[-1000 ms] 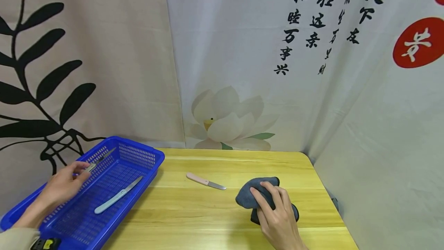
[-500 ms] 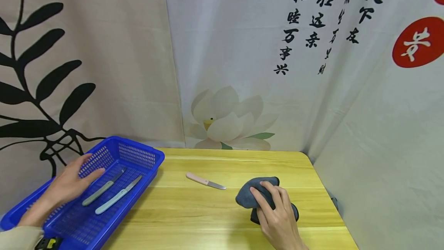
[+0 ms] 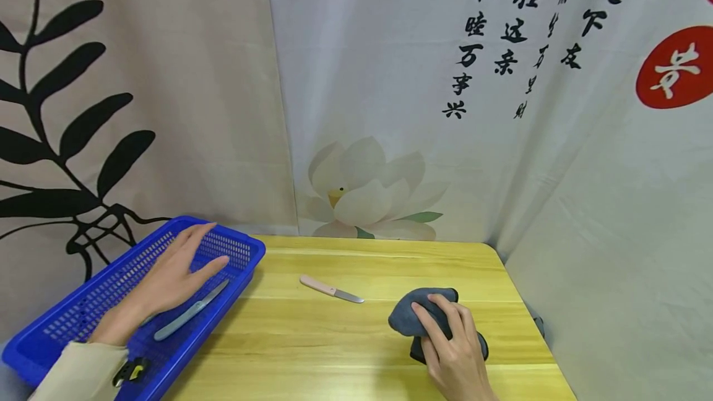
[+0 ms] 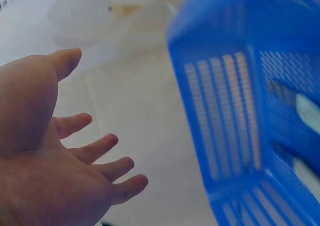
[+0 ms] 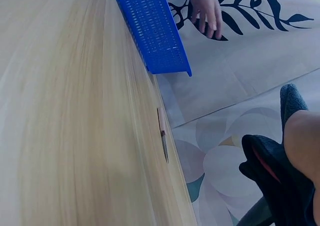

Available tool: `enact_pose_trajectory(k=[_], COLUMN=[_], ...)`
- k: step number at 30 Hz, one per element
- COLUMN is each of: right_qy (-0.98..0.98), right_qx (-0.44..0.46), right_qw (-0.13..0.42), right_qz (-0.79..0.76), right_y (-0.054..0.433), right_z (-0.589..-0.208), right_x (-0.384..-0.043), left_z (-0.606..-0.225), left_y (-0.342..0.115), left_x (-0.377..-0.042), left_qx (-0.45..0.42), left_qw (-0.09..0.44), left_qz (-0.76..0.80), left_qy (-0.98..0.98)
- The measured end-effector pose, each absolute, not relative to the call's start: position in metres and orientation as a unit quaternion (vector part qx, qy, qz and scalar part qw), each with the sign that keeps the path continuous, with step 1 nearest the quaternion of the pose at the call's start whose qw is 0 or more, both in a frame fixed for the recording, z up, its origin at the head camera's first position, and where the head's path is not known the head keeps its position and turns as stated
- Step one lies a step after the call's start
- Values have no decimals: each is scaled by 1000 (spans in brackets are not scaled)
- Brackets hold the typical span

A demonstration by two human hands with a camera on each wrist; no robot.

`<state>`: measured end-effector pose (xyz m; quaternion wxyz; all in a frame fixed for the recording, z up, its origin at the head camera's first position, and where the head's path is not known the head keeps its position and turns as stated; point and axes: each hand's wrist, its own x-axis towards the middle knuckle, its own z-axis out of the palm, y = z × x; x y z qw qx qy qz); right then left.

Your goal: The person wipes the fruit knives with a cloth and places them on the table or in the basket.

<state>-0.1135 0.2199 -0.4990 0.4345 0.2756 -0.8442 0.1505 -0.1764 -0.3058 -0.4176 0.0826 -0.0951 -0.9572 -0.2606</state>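
My left hand (image 3: 172, 277) hangs over the blue plastic basket (image 3: 236, 251), its fingers extended and thumb apart. In the left wrist view the palm (image 4: 45, 161) shows with nothing in it. Inside the basket lies a knife with a light blue handle (image 3: 181, 323). A second knife (image 4: 306, 110), pale-handled, lies beside it in the left wrist view and is mostly hidden by the hand in the head view. My right hand (image 3: 453, 339) grips a bunched dark grey cloth (image 3: 414, 314) above the table's right part; the cloth (image 5: 280, 176) also shows in the right wrist view.
A small knife with a pink handle (image 3: 317, 284) lies on the wooden table (image 3: 312, 351) between basket and cloth, blade pointing right. Behind the table hangs a printed curtain (image 3: 362, 79). The basket takes up the table's left side.
My left hand has let go of the green-handled knife, which came to lie in the basket beside the blue one, and has moved right across the basket. The right hand still holds the cloth.
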Motion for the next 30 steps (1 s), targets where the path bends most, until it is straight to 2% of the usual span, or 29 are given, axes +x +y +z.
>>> enact_pose_trajectory(k=[6,14,18,24,30], right_qy=[-845,-847,-838,-834,-836], right_qx=[268,254,257,255,255], right_qw=[437,444,456,464,460], right_qz=[150,146,152,158,156], right_y=[227,234,236,240,242], right_z=[-503,-509,-512,-516,-519], right_x=[-112,-110,-109,-109,-106], left_z=[-416,-435,-454,-494,-531], left_y=[-258,-198,-176,-156,-142], left_x=[-190,-205,-210,-225,-237], left_qx=[-160,-221,-230,-224,-244], left_qw=[105,102,80,15,7], left_qz=[-270,-271,-290,-303,-283], left_qy=[-943,-931,-925,-926,-928])
